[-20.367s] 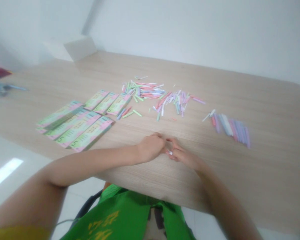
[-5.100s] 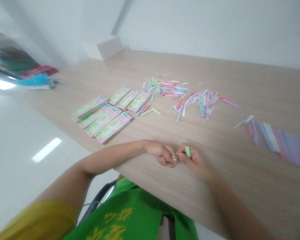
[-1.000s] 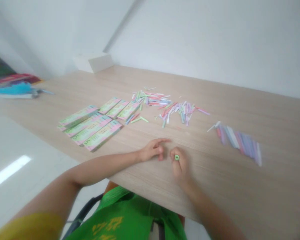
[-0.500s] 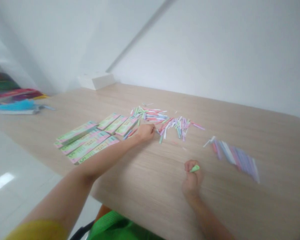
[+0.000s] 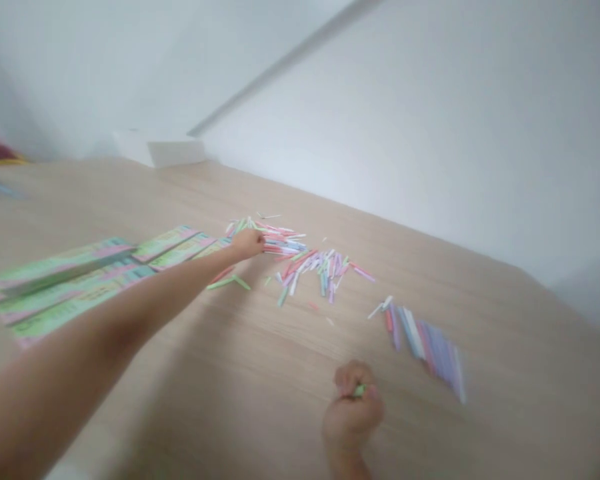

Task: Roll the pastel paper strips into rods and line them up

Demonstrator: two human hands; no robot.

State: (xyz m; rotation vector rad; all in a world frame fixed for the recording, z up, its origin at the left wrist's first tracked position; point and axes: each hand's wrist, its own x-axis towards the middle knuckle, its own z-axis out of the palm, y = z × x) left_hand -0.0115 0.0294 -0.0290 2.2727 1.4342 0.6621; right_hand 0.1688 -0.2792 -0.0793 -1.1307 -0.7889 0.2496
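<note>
Right hand (image 5: 354,400): fingers closed around green stick (image 5: 360,390) | left hand (image 5: 247,243): at loose coloured sticks (image 5: 287,245), finger state I cannot tell | handling: sticks probably light, rather fragile; gentle pinch at the middle seems best

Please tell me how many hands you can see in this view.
2. The left hand is at the loose coloured sticks, its grip unclear; the right hand is nearer the camera, closed around a green stick.
</note>
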